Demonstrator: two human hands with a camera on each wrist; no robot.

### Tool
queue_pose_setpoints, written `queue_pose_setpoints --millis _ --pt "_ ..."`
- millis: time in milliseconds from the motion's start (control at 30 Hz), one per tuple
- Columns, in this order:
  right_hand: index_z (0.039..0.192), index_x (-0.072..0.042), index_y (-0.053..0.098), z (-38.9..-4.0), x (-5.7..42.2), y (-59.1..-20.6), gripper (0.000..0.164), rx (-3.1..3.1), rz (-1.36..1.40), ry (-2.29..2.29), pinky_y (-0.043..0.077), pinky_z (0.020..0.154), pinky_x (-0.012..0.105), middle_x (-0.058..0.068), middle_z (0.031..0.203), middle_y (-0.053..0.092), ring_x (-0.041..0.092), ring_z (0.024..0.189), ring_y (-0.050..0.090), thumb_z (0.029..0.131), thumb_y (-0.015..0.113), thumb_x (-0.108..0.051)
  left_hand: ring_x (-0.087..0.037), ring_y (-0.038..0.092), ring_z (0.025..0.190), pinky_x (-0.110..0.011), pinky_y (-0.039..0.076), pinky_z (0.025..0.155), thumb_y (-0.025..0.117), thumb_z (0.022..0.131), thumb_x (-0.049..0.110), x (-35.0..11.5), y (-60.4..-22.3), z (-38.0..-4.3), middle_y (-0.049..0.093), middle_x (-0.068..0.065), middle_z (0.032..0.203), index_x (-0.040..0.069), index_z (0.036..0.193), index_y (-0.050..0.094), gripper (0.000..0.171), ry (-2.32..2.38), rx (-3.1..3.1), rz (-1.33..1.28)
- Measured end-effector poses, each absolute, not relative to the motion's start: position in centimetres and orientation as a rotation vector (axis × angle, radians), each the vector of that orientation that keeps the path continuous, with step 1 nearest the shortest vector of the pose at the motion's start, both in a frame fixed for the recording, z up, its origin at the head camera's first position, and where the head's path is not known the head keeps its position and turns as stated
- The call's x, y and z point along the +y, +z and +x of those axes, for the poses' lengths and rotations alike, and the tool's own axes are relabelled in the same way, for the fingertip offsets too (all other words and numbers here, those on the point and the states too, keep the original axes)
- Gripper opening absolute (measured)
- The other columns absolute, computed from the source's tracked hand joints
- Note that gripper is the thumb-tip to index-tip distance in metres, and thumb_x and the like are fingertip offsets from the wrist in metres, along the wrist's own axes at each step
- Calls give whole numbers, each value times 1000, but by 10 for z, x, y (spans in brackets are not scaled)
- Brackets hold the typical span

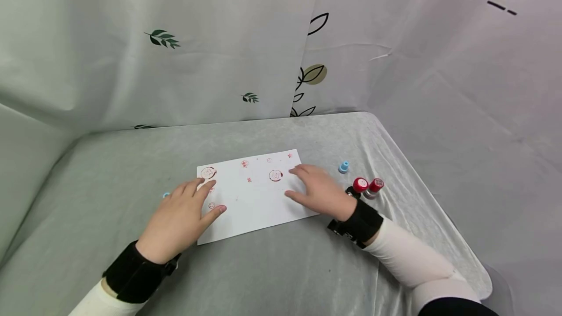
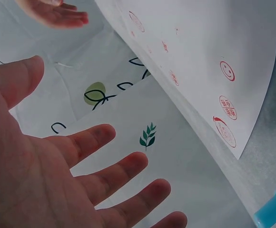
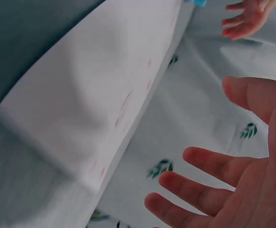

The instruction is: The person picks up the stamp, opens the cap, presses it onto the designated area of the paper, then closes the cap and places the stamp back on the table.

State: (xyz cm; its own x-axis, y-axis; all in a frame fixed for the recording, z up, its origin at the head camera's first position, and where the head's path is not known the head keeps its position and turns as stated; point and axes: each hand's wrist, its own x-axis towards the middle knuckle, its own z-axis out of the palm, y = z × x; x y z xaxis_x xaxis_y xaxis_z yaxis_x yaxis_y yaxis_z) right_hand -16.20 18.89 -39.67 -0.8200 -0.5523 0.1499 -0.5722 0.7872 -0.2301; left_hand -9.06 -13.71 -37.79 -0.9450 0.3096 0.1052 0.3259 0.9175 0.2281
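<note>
The left grip (image 1: 177, 218) is released, fingers spread over the left edge of the paper (image 1: 259, 208); the right grip (image 1: 322, 191) is likewise loose over its right edge, contact unclear for both. The paper lies on the counter (image 1: 263, 277) between them. Best to steady it by blank margins, keep fingertips off its red prints (image 1: 275, 175), and avoid nudging the red stamps (image 1: 360, 185) to its right.

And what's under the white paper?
The white paper lies on the grey table covering, which shows around it. Anything else directly underneath is covered, so I can't tell.
</note>
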Motion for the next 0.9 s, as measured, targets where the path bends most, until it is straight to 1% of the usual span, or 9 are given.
queue_pose_setpoints --millis 100,267,300,333,533,567,600,767,900 --pt "126 -4 60 -159 215 -396 55 -2879 816 349 43 96 46 13 123 60 25 115 51 87 66 -43 -42 37 124 -71 33 90 52 94 54 -138 -381 -91 45 -24 137 4 141 47 69 -398 -3010 -502" --pt "124 -2 61 -154 255 -396 54 -2892 631 289 40 95 54 19 125 58 32 116 49 87 67 -41 -42 36 124 -72 31 91 53 94 54 -140 -386 -91 45 -24 137 3 140 47 69 -394 -3023 -506" --pt "123 -1 61 -153 263 -396 54 -2893 598 279 40 95 55 21 125 58 34 116 48 87 66 -40 -42 36 124 -72 31 91 53 94 54 -140 -387 -91 45 -24 137 3 140 47 69 -392 -3028 -507" --pt "122 0 61 -152 270 -396 53 -2889 569 274 39 96 55 21 121 60 34 117 48 87 67 -39 -42 35 124 -72 31 91 52 94 55 -140 -387 -92 45 -24 137 3 140 47 70 -389 -3033 -508" --pt "114 7 62 -148 303 -398 55 -2906 415 207 32 100 57 29 118 58 39 117 44 83 70 -38 -42 36 124 -72 31 93 49 94 58 -140 -390 -90 46 -24 137 5 139 49 70 -396 -3042 -512" --pt "112 7 63 -147 306 -398 55 -2915 396 190 31 100 57 30 121 56 40 117 44 83 70 -38 -42 36 124 -72 31 93 50 94 58 -139 -390 -89 46 -24 136 4 138 49 69 -400 -3039 -513" --pt "108 7 64 -146 309 -398 53 -2922 384 179 29 101 58 30 120 56 40 117 43 82 70 -38 -42 36 124 -71 31 93 50 94 57 -140 -390 -89 46 -24 136 4 138 49 69 -405 -3037 -515" --pt "85 2 65 -145 314 -400 43 -2937 376 152 23 104 63 29 117 58 37 118 43 82 71 -40 -42 37 123 -70 32 93 53 94 53 -140 -391 -87 48 -24 134 3 137 50 66 -415 -3020 -521" --pt "79 0 63 -146 314 -400 40 -2946 376 137 19 106 63 28 117 58 36 116 45 83 71 -40 -42 39 122 -66 35 93 53 94 53 -140 -392 -87 50 -24 132 3 136 51 65 -417 -3005 -526"
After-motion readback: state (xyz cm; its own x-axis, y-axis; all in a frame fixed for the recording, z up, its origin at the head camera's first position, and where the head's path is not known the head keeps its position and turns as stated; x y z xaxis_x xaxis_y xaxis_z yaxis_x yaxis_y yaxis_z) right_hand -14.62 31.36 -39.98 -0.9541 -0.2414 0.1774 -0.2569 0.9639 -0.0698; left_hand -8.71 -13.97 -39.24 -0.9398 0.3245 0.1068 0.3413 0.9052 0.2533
